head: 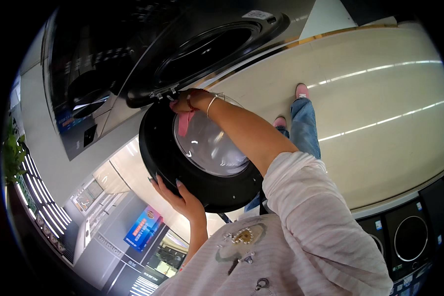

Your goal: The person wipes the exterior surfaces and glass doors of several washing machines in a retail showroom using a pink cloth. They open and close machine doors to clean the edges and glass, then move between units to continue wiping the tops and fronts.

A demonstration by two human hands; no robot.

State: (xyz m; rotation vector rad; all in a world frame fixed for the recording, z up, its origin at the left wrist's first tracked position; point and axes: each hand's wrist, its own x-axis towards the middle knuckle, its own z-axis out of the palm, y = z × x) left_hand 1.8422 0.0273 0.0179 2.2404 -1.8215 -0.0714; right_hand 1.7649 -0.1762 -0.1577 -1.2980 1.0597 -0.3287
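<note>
A round black washing machine door (pixel 222 190) hangs open in front of me, with a clear domed glass (pixel 214 148) at its middle. My right hand (pixel 190 100) is up by the metal hinge (pixel 164 95), pressing a pink cloth (pixel 185 124) to the inner side of the door. Part of the cloth hangs down over the edge of the glass. Lower down, my left hand (pixel 181 199) grips the outer rim of the door, thumb on the near face. Beyond the hinge is the dark drum opening (pixel 211 48) of the machine.
Another dark glossy appliance front (pixel 88 85) adjoins the machine on the left. Legs in blue jeans (pixel 304 122) with pink shoes (pixel 301 90) stand on the pale tiled floor (pixel 373 92). More front-loading machines (pixel 410 238) line the lower right. A blue sign (pixel 143 227) bears writing.
</note>
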